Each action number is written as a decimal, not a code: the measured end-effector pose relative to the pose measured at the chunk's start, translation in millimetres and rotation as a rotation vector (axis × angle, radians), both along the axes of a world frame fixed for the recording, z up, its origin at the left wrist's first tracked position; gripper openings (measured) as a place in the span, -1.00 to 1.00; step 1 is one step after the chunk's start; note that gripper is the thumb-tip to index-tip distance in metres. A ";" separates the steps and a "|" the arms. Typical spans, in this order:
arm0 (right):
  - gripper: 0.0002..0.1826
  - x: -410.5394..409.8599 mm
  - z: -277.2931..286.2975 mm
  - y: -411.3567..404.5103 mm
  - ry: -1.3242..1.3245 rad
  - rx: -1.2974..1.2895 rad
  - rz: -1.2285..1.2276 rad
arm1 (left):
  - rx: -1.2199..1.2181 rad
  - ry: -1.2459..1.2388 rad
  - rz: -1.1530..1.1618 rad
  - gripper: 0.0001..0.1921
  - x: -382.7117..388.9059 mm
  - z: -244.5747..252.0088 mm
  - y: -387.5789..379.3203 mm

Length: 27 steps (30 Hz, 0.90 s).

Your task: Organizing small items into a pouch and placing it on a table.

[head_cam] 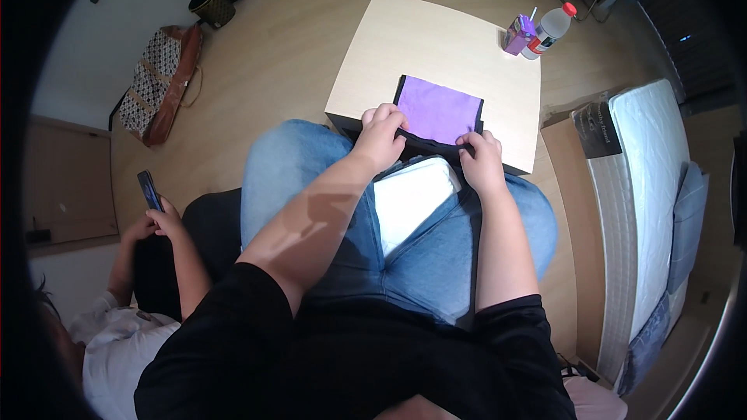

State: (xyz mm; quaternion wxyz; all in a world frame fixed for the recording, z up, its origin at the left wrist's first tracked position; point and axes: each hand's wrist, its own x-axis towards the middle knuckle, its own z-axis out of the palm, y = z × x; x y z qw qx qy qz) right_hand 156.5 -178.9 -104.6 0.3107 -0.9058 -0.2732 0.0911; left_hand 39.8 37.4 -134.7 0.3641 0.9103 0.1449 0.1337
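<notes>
A purple piece of fabric with black edging (pixel 439 106) lies flat over the near part of the light wooden table (pixel 432 41). My left hand (pixel 380 135) pinches its near left corner between thumb and fingers. At the near right corner, my right hand (pixel 483 157) grips the black edge in the same way. Between the hands, the black near edge sags a little past the table's front. Below it, a white flat item (pixel 414 201) rests between my thighs on my jeans; what it is I cannot tell.
A purple drink carton (pixel 518 35) with a straw and a red-capped plastic bottle (pixel 550 32) stand at the table's far right corner. A wrapped mattress (pixel 648 186) leans at right. To the left, a person holds a phone (pixel 150 191). A patterned bag (pixel 157 87) and wastebasket (pixel 212 4) stand beyond.
</notes>
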 end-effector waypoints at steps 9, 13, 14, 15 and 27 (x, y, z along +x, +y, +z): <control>-0.82 5.0 -5.0 -3.6 0.015 0.041 -0.003 | 0.025 -0.056 -0.033 -0.73 -2.8 -0.1 5.5; -0.82 7.4 -9.1 -4.8 0.000 0.099 -0.003 | 0.026 -0.079 -0.022 -0.74 -3.8 0.2 5.0; -0.82 8.5 -10.1 -5.7 -0.002 0.099 -0.005 | 0.026 -0.083 -0.024 -0.74 -3.7 0.6 4.5; -0.82 8.7 -10.1 -6.0 0.006 0.095 -0.010 | 0.027 -0.086 -0.026 -0.74 -4.1 0.8 4.0; -0.83 5.8 -8.6 -5.8 0.055 0.074 -0.035 | 0.034 -0.122 0.001 -0.75 -4.4 0.1 2.9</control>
